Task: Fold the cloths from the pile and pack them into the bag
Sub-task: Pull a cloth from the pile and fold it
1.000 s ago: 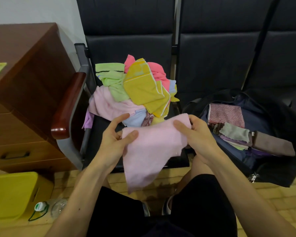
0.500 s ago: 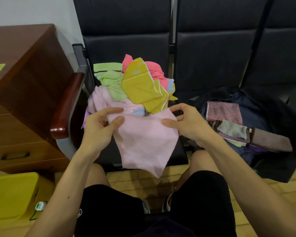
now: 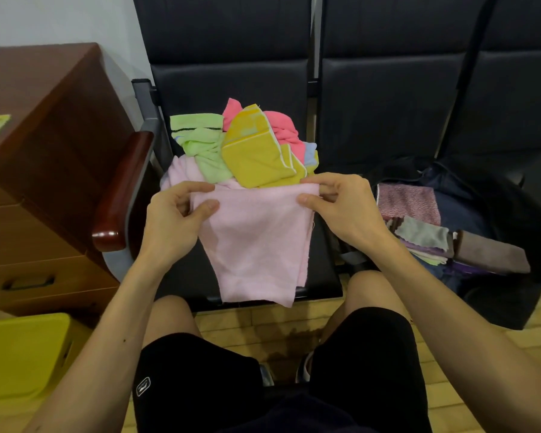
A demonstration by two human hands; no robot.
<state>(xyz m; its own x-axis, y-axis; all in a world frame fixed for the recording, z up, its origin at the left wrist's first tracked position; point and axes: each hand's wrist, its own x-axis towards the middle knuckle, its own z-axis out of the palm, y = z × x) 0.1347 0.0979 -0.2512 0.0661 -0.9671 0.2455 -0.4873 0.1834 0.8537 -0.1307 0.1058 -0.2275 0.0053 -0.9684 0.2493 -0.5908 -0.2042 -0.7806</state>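
Black shorts (image 3: 181, 382) carry a small white logo, not readable. Left hand (image 3: 169, 220) and right hand (image 3: 341, 207) each pinch a top corner of the pink cloth (image 3: 256, 245), hanging before the pile (image 3: 247, 151) on a black seat (image 3: 322, 270); the bag (image 3: 512, 214) lies right, over wooden floor (image 3: 263, 335).

pink cloth (image 3: 256, 242) hanging, pile (image 3: 247, 148) behind, bag (image 3: 512, 214) open
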